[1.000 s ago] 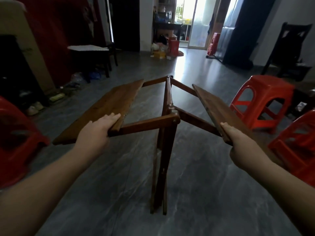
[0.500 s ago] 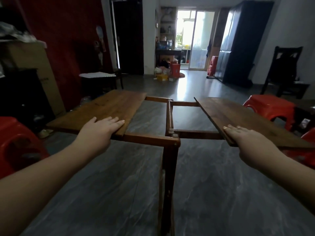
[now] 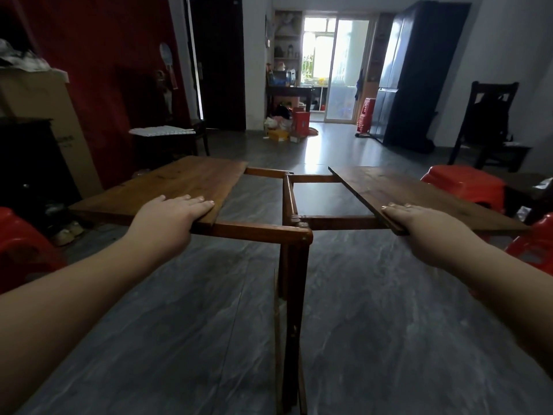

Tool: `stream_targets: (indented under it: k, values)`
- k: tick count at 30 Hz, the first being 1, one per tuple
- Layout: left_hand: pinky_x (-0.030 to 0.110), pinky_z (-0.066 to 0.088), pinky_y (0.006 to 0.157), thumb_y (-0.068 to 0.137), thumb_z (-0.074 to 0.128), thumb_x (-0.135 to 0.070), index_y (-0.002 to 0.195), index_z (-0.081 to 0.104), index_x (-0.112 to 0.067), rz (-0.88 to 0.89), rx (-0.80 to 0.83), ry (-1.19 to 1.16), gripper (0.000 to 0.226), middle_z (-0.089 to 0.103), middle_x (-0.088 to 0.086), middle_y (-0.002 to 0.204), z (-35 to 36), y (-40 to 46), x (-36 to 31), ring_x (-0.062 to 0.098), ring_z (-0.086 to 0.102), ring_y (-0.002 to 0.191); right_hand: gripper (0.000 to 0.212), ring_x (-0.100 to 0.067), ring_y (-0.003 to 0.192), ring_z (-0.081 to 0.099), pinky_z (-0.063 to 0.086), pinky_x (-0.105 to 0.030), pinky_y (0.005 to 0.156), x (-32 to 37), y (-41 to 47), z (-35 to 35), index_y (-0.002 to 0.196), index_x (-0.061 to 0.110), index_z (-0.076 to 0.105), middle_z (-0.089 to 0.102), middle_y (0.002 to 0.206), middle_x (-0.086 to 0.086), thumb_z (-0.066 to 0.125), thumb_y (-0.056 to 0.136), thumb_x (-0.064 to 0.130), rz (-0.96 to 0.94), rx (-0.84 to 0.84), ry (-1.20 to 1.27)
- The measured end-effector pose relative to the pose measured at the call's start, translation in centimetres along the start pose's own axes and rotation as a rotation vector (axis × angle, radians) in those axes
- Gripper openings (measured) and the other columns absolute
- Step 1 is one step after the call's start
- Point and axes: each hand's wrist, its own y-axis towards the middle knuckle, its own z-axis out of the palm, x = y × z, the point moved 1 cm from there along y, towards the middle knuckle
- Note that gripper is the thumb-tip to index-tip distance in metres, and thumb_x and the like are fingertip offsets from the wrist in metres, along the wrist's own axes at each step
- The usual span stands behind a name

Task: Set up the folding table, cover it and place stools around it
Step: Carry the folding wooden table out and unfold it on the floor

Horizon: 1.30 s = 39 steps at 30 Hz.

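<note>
Folding table point(image 3: 294, 232), part opened, standing on a grey, marbled, glossy floor point(image 3: 374, 324) in mid-room. My left hand point(image 3: 167, 218) lies palm down on the near right corner of the left leaf point(image 3: 179, 187), fingers flat and together on top; whether the thumb hooks under the edge I cannot tell. My right hand point(image 3: 419, 223) lies likewise on the near left corner of the right leaf point(image 3: 434, 196), fingers flat, thumb side hidden. Neither hand is closed round anything that can be seen.

Both leaves are flat rectangular boards of dark brown wood with visible grain, held about level, well apart from each other. Between them the frame is bare: slim, square-section rails of reddish varnished wood run from each leaf to a central post, with another pair of rails at the far side. The near rails meet at a jointed corner block just above the folded legs point(image 3: 291, 324), which drop straight to the floor as a narrow bundle of slats.

Red plastic stools with smooth moulded tops and cut-out sides stand near: one at the far right point(image 3: 466, 184), just behind the right leaf; one at the right edge point(image 3: 535, 244); one at the left edge point(image 3: 21, 244). A dark wooden chair point(image 3: 487, 124) stands farther off at right. A cardboard box point(image 3: 45, 115) stands at left.
</note>
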Motion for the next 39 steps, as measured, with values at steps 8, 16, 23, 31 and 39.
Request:
stream_targets:
  k: [8, 16, 23, 31, 39]
  values:
    - [0.042, 0.029, 0.117, 0.091, 0.049, 0.0, 0.151, 0.032, -0.039, 0.004, -0.018, -0.014, 0.073, 0.037, -0.012, 0.156, 0.0, 1.1, 0.2, 0.011, 0.034, 0.144, 0.075, -0.018, 0.14, 0.041, 0.041, -0.036, 0.109, 1.0, 0.6, -1.4, 0.151, 0.035, 0.033, 0.039, 0.156, 0.008, 0.053, 0.087, 0.0, -0.025, -0.037, -0.023]
    - [0.041, 0.027, 0.118, 0.093, 0.048, -0.005, 0.153, 0.028, -0.038, 0.031, 0.036, 0.017, 0.071, 0.033, -0.012, 0.158, -0.5, 1.7, 0.5, 0.011, 0.032, 0.145, 0.063, -0.023, 0.132, 0.051, 0.046, -0.041, 0.103, 2.1, 1.3, -4.5, 0.143, 0.031, 0.042, 0.053, 0.146, 0.005, 0.056, 0.088, 0.004, -0.083, -0.041, -0.161]
    - [0.042, 0.028, 0.117, 0.096, 0.045, -0.006, 0.152, 0.03, -0.038, 0.047, 0.054, 0.013, 0.066, 0.033, -0.011, 0.158, -0.8, 3.1, 0.5, 0.013, 0.032, 0.145, 0.056, -0.024, 0.118, 0.059, 0.052, -0.039, 0.091, 2.5, 2.3, -5.9, 0.133, 0.034, 0.046, 0.059, 0.136, 0.004, 0.06, 0.085, 0.01, -0.065, 0.01, -0.206]
    - [0.041, 0.029, 0.117, 0.098, 0.046, -0.01, 0.151, 0.032, -0.038, 0.05, 0.024, 0.033, 0.062, 0.036, -0.011, 0.157, -1.0, 3.8, 0.6, 0.013, 0.035, 0.144, 0.053, -0.025, 0.107, 0.064, 0.055, -0.04, 0.082, 3.4, 3.5, -7.2, 0.125, 0.033, 0.05, 0.064, 0.126, 0.004, 0.066, 0.08, 0.01, -0.096, 0.025, -0.258]
    - [0.042, 0.031, 0.117, 0.098, 0.044, -0.01, 0.15, 0.035, -0.039, 0.053, 0.006, 0.113, 0.06, 0.039, -0.013, 0.155, -2.6, 4.3, 0.6, 0.013, 0.036, 0.143, 0.059, -0.023, 0.114, 0.061, 0.051, -0.041, 0.095, 4.9, 3.9, -8.2, 0.129, 0.032, 0.05, 0.062, 0.131, 0.003, 0.069, 0.079, 0.006, -0.098, 0.064, -0.29]
